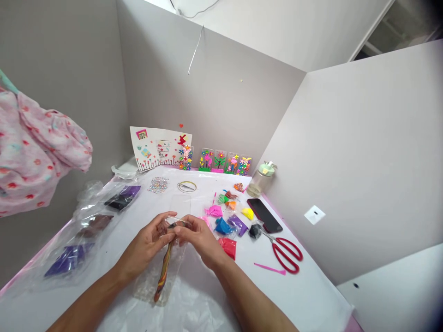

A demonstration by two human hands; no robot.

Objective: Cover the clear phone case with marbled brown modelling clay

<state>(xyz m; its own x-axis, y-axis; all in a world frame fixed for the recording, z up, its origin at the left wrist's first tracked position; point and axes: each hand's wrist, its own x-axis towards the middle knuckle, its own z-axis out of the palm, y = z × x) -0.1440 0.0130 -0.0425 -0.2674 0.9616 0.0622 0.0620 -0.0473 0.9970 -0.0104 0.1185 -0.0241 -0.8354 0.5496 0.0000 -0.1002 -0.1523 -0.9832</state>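
Observation:
A clear rectangular case (pixel 147 288) lies flat on the white-covered table, with a long twisted strip in brown, orange and yellow (pixel 162 276) along it. My left hand (pixel 150 240) is at the strip's far end, fingers closed around the clear case's upper part. My right hand (pixel 199 235) meets it from the right, its thumb and fingers pinched at the same end. The fingertips nearly touch and hide much of what lies between them. Behind the hands, a faint clear piece (pixel 181 203) lies on the table.
Colored clay packets, including red (pixel 228 247) and blue (pixel 224 227), lie right of the hands, near red-handled scissors (pixel 287 254), a phone (pixel 265 215) and a bottle (pixel 260 180). Plastic bags (pixel 71 258) lie left. Decorated cases (pixel 220 161) stand at the back.

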